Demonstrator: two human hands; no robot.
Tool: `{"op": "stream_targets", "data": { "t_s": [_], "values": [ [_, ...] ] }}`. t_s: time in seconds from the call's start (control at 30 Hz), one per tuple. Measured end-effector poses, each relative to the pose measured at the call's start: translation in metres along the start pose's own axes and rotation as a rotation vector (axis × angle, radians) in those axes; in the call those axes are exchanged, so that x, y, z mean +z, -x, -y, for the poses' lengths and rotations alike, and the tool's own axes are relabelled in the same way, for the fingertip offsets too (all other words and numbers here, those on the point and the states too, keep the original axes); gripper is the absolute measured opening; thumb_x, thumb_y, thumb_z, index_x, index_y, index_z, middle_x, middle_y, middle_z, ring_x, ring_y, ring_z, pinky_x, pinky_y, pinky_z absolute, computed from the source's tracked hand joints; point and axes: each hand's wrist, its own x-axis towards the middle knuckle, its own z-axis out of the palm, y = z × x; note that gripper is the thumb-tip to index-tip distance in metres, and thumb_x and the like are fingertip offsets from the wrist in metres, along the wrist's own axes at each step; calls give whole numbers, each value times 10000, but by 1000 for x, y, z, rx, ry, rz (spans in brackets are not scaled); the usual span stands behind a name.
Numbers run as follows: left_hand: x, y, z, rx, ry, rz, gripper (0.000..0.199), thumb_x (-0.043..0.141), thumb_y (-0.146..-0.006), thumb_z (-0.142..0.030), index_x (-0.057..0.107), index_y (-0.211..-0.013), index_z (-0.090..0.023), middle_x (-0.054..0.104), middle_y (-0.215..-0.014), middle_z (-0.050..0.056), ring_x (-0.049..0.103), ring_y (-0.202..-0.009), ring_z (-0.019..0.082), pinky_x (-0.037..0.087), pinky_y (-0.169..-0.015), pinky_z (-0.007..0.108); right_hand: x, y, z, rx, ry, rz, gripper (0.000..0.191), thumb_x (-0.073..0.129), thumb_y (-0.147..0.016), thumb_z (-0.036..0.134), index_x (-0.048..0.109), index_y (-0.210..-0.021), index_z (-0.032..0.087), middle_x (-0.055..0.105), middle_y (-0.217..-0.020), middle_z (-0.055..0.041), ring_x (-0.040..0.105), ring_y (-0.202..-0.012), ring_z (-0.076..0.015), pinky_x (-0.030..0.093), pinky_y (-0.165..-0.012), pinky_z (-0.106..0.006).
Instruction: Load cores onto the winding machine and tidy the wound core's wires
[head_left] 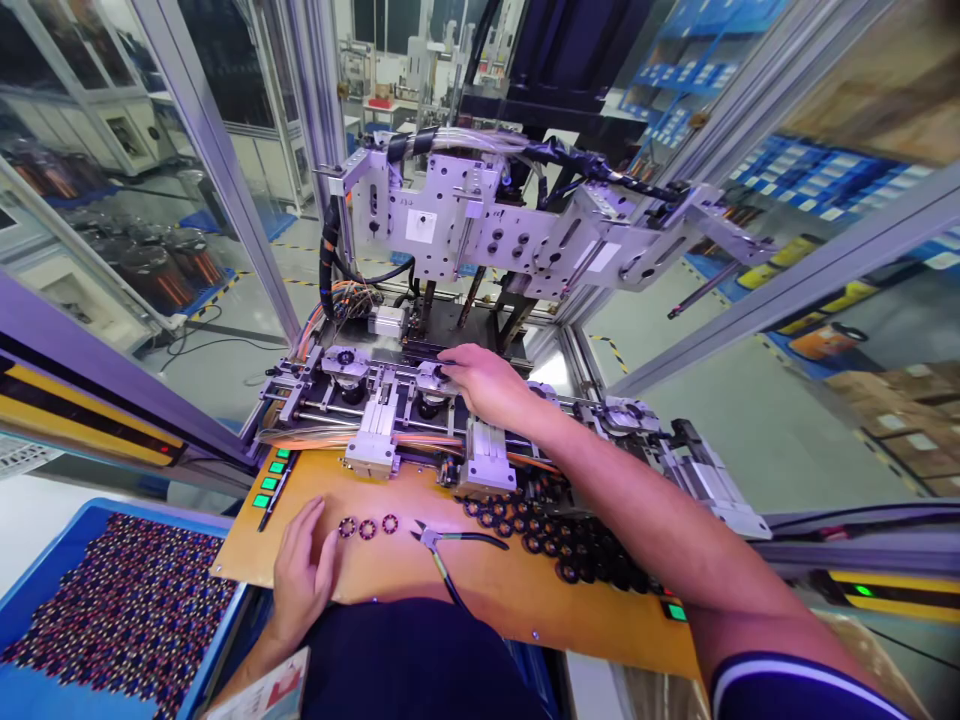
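My right hand (484, 383) is stretched out at twelve o'clock, palm down, fingers curled over a round fixture seat (433, 378) on the machine's loading rail (390, 400) — I can't tell whether anything is pinched under those fingertips. My left hand (300, 570) rests flat on the orange work board (495, 590) at seven o'clock, fingers spread and holding nothing, just beside three small ring parts (367, 527) laid in a row. Judging by this, I'm at the seating step: a ring going into, or being pressed down in, that nest. The next move calls for a light, square touch on the seat, and the left hand closing on one ring without scattering the other two. A pair of cutters (439, 541) lies at the board's middle, a heap of dark rings (570, 545) at three o'clock. Further out — a blue tray (45, 570) of parts at eight o'clock, and the grey tooling head (480, 225) overhanging the rail.
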Motion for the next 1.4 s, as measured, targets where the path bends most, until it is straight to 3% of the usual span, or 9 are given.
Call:
{"op": "stream_targets", "data": {
  "t_s": [0.2, 0.37, 0.5, 0.6, 0.73, 0.87, 1.07, 1.23, 1.4],
  "values": [
    [0, 2, 1, -12, 5, -12, 382, 543, -947, -281, 545, -1316, -180, 652, -1278, 149, 627, -1201, 280, 538, -1015, 466, 21, 12, -3, -21, -41, -75, 492, 488, -744, -74, 724, -1133, 113, 691, -1249, -124, 526, -1318, -306, 504, -1035, -462],
    [1, -1, 2, -19, 0, -25, 355, 527, -955, -318, 567, -1280, -181, 673, -1238, 149, 645, -1166, 280, 544, -1004, 481, 4, 35, 14, 17, -70, -288, 385, 472, -894, 33, 695, -1193, 128, 660, -1308, -134, 563, -1294, -272, 494, -1090, -479],
    [-3, -4, 1, -45, 11, -5, 331, 519, -959, -339, 583, -1244, -183, 680, -1220, 146, 647, -1158, 269, 536, -1020, 474, -16, 111, 51, 85, -80, -589, 393, 496, -949, 83, 600, -1320, 158, 646, -1313, -154, 583, -1265, -248, 486, -1106, -494],
    [-12, -5, -2, -70, 36, 25, 330, 515, -962, -346, 588, -1237, -179, 675, -1227, 147, 641, -1160, 261, 523, -1031, 466, -4, 187, 71, 192, -34, -741, 411, 582, -906, 56, 604, -1291, 199, 692, -1189, -139, 653, -1137, -240, 564, -994, -464],
    [-28, -12, -13, -56, 100, -12, 305, 458, -981, -328, 650, -1124, -139, 696, -1148, 155, 651, -1108, 244, 506, -1021, 442, 45, 269, 81, 407, 65, -677, 197, 578, -918, 87, 678, -1068, 167, 721, -961, -117, 698, -938, -230, 616, -841, -426],
    [-33, -31, -34, 2, 136, 51, 374, 359, -1009, -279, 701, -975, -132, 732, -994, 124, 681, -993, 194, 524, -946, 349, 91, 305, 80, 556, 78, -564, 137, 571, -935, 175, 706, -957, 160, 712, -991, -136, 684, -998, -267, 618, -844, -458],
    [-26, -59, -79, 186, 334, 184, 55, 698, -856, -224, 705, -819, -184, 731, -795, 11, 695, -746, 126, 544, -776, 225, 104, 306, 83, 634, 6, -554, 175, 556, -908, 116, 727, -889, 146, 683, -1165, -192, 583, -1226, -366, 555, -928, -577],
    [-24, -70, -134, 290, 553, 546, 108, 663, -884, -209, 760, -837, -206, 770, -802, 18, 730, -753, 138, 571, -743, 221, 57, 263, 123, 512, -260, -638, 132, 607, -916, 144, 725, -943, 194, 656, -1247, -131, 574, -1252, -275, 558, -986, -470],
    [-35, -66, -177, 95, 792, 738, 332, 659, -891, -400, 754, -1117, -176, 793, -999, 102, 760, -856, 203, 619, -787, 285, 19, 206, 173, 297, -823, -774, 199, 671, -871, 89, 721, -977, 250, 635, -1281, -77, 601, -1219, -220, 511, -1048, -399]
  ]
}}
